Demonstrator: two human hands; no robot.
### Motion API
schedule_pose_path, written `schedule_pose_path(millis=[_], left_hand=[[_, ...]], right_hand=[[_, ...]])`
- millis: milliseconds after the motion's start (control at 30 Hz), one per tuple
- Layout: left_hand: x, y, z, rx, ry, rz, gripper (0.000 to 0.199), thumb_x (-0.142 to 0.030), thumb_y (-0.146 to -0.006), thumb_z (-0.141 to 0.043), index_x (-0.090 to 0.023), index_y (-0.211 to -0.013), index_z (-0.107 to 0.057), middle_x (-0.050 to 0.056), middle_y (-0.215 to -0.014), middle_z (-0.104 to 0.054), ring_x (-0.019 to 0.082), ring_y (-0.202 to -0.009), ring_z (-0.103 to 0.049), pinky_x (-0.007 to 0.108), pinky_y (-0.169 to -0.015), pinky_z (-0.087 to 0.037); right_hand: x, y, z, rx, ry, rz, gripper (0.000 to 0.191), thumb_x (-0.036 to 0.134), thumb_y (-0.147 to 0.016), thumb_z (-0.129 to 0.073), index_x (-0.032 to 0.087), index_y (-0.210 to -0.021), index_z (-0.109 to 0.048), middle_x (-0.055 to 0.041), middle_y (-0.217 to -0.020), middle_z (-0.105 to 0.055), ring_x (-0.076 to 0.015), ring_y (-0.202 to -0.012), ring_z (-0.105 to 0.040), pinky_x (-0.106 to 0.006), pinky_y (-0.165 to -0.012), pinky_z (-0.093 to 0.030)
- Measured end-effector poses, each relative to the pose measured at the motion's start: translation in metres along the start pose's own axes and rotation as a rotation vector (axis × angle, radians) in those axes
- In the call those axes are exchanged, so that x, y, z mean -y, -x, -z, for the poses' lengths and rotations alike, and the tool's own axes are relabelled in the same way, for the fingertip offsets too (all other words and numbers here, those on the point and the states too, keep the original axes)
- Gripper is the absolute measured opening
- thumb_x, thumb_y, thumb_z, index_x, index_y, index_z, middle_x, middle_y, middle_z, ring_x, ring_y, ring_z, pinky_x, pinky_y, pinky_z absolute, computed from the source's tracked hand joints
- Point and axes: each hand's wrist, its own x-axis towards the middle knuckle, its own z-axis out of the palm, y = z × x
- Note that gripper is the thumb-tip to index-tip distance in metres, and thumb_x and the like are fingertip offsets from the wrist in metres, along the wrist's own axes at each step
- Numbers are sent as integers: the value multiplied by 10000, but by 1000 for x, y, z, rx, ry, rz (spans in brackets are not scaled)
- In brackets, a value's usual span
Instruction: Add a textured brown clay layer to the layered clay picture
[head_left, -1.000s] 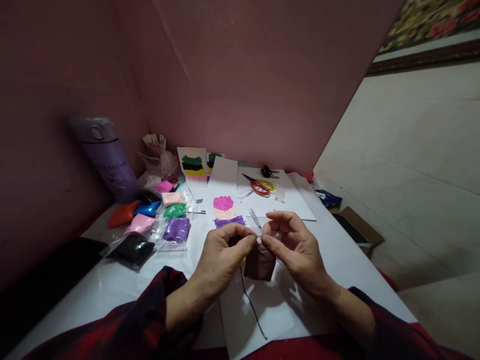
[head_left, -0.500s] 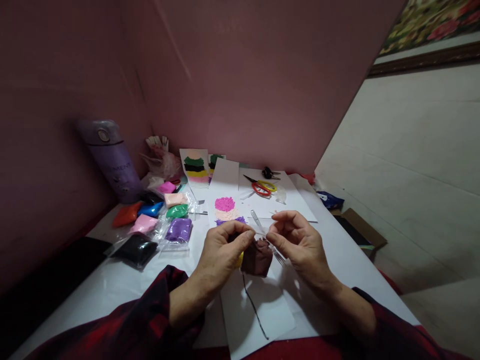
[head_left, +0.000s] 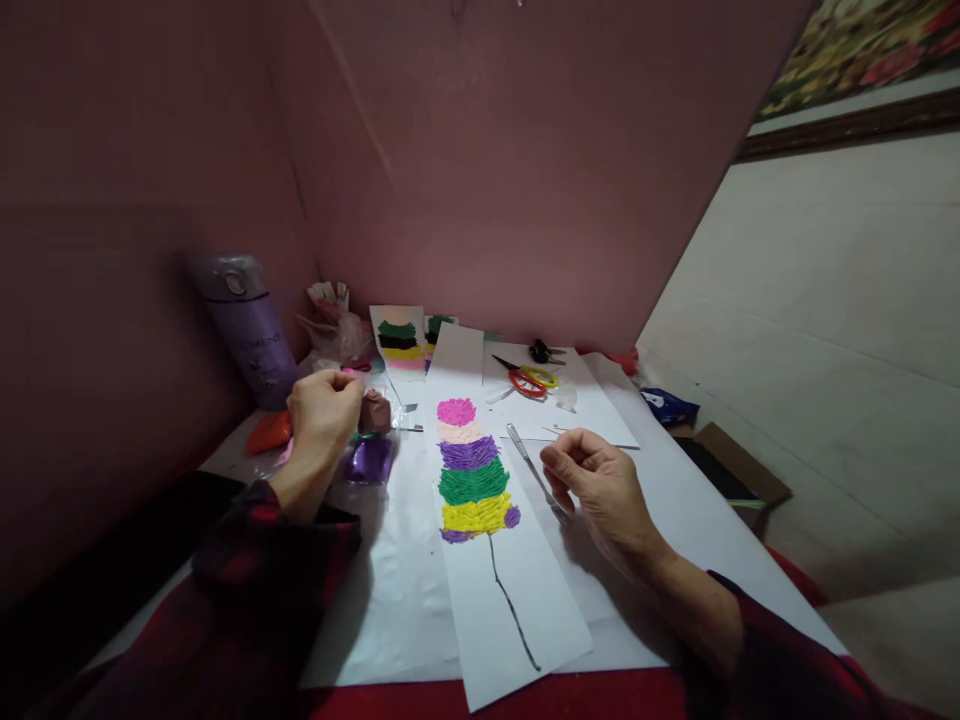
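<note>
My left hand is closed at the far left, over the clay packets, with the brown clay packet hanging beside its fingertips. My right hand is pinched above the table, right of the fork; whatever its fingertips hold is too small to tell. Between the hands lies a white paper strip with pink, peach, purple, green and yellow bands of textured clay. A dark line runs down the strip below the yellow band.
Scissors and keys lie at the back on white paper. Orange and purple packets sit at the left, before a purple bottle. A cardboard box stands off the right edge.
My left hand has moved left with the brown clay packet, away from my right hand, uncovering the coloured bands. My right hand has barely moved.
</note>
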Motion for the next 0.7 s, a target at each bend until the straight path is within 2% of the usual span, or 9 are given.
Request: schedule_pose_path(millis=[67,133,200,233,300,367,467,567,700], left_hand=[[1,-3,5,-43,-173,-22,134,-185,-695,-602,-124,-805,-648,171,-902,-641,395,-1000,-588,464,-852,-423],[-2,2,4,-122,-285,-129,262,-161,-713,-589,-101,-963,-642,223,-1074,-604,426,-1101,-543,501,-907,-415],[-9,13,-4,-194,-293,-293,324,-101,-731,-536,-92,-1047,-607,223,-1135,-577,385,-1141,-522,490,-961,-406],[-13,21,-10,-181,-237,-361,315,-62,-723,-506,-93,-1021,-601,203,-1106,-586,352,-1131,-526,470,-979,-403],[-21,40,-23,16,-13,-347,270,-24,-694,-472,-123,-920,-583,136,-988,-606,274,-983,-576,412,-903,-451],[-28,64,-34,318,287,-184,240,-22,-696,-446,-154,-860,-562,71,-877,-608,205,-854,-591,353,-805,-479],[-33,94,-42,699,644,34,133,-110,-743,-572,-155,-862,-532,45,-832,-631,154,-749,-615,302,-733,-494],[-35,110,-40,909,767,163,181,-286,-827,-633,-147,-871,-526,71,-758,-679,154,-684,-662,303,-715,-513],[-32,114,-38,1036,825,299,368,-474,-814,-684,-123,-873,-591,42,-657,-656,96,-489,-592,206,-491,-413]], right_hand=[[0,0,-1,38,-35,-33,379,437,-694,-826,176,-639,-557,43,-491,-525,-72,-409,-392,-193,-370,-275],[1,0,-2,81,-89,-100,391,444,-671,-840,168,-637,-565,25,-533,-564,-73,-422,-423,-188,-367,-275],[1,1,-3,126,-145,-180,405,449,-650,-853,159,-644,-571,9,-587,-595,-74,-450,-460,-181,-375,-293],[2,1,-3,146,-175,-215,407,448,-645,-857,156,-650,-572,6,-609,-601,-74,-463,-472,-179,-381,-307],[3,2,-4,180,-236,-273,396,434,-658,-854,151,-663,-577,8,-636,-596,-68,-481,-481,-172,-396,-330],[3,4,-5,200,-292,-321,369,407,-677,-849,146,-685,-589,9,-654,-591,-62,-494,-483,-164,-408,-338],[4,4,-5,211,-332,-354,336,386,-694,-841,138,-706,-614,15,-636,-574,-53,-490,-468,-153,-416,-327],[2,6,-5,175,-261,-261,324,435,-732,-802,146,-757,-657,22,-621,-555,-57,-484,-462,-162,-420,-319],[-2,11,-3,98,-32,90,239,431,-847,-690,194,-836,-714,17,-640,-550,-79,-483,-442,-202,-415,-326]])
